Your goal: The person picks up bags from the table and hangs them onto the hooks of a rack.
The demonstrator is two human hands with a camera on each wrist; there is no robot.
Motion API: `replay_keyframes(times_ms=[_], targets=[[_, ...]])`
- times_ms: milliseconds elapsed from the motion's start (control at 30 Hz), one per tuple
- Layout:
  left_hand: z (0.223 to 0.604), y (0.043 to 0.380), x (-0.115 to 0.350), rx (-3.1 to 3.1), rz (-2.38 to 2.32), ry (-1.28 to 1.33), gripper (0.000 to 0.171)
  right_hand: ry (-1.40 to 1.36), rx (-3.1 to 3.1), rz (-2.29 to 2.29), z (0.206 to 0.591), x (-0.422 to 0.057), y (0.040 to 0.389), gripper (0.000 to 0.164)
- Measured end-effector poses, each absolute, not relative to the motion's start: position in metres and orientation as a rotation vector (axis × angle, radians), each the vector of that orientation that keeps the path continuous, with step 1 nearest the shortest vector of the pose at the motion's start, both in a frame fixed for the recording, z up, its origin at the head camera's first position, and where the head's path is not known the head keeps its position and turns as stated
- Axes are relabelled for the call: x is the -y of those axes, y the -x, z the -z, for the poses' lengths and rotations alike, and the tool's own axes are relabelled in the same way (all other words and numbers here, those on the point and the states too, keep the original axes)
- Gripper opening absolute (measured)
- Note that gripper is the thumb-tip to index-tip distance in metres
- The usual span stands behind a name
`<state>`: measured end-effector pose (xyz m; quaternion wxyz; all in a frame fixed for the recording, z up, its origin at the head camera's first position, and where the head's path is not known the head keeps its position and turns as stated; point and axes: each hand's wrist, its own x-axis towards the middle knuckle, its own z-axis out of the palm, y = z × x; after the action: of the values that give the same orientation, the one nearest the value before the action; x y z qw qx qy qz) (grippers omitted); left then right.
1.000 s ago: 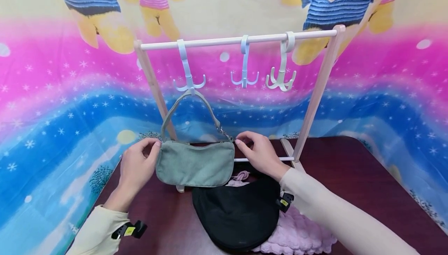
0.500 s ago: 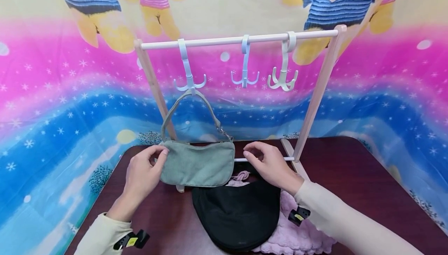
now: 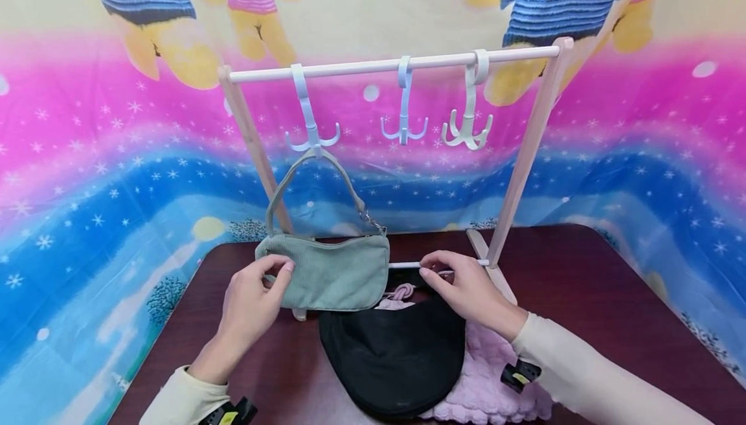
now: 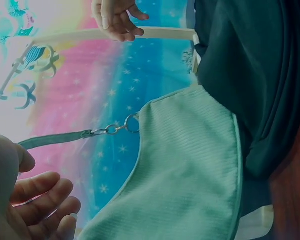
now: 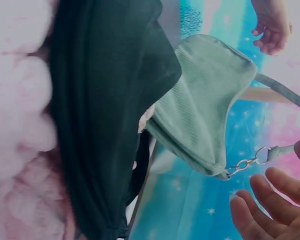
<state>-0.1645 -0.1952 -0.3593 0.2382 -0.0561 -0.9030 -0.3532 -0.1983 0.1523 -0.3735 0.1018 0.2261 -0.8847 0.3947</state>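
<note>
A green corduroy shoulder bag [image 3: 335,276] hangs by its strap [image 3: 283,185] from the left blue hook hanger [image 3: 313,137]. In front of the bag's left part, my left hand [image 3: 253,305] has loosely bent fingers and holds nothing. My right hand [image 3: 472,289] is apart from the bag on its right, fingers relaxed, above a black bag [image 3: 396,360]. Both wrist views show the green bag between the hands, with the metal chain links [image 4: 112,129] at one end of its strap. The black bag lies on a pink fluffy bag [image 3: 498,386], which it partly covers.
A wooden rack [image 3: 361,67] stands on the dark red table [image 3: 583,295]. Another blue hook hanger [image 3: 404,130] and a pale green hook hanger [image 3: 468,133] hang on its bar, bearing nothing. A printed cloth backdrop [image 3: 116,230] surrounds the table.
Both hands have let go of the green bag's two ends. The left hand has moved right and down, the right hand away to the right. The bag stays hanging.
</note>
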Motion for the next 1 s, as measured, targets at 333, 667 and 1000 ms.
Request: replay_keyframes(times_ms=[333, 667, 1000], targets=[[0.374, 0.161, 0.188, 2.525, 0.974, 0.165, 0.011, -0.621, 2.661, -1.064, 0.388, -0.169, 0.192, 0.015], [0.395, 0.162, 0.176, 2.71, 0.938, 0.092, 0.011, -0.645, 2.691, -1.075, 0.403, -0.183, 0.202, 0.016], [0.423, 0.169, 0.172, 2.904, 0.754, 0.077, 0.015, -0.619, 2.841, -1.011, 0.415, -0.193, 0.214, 0.029]])
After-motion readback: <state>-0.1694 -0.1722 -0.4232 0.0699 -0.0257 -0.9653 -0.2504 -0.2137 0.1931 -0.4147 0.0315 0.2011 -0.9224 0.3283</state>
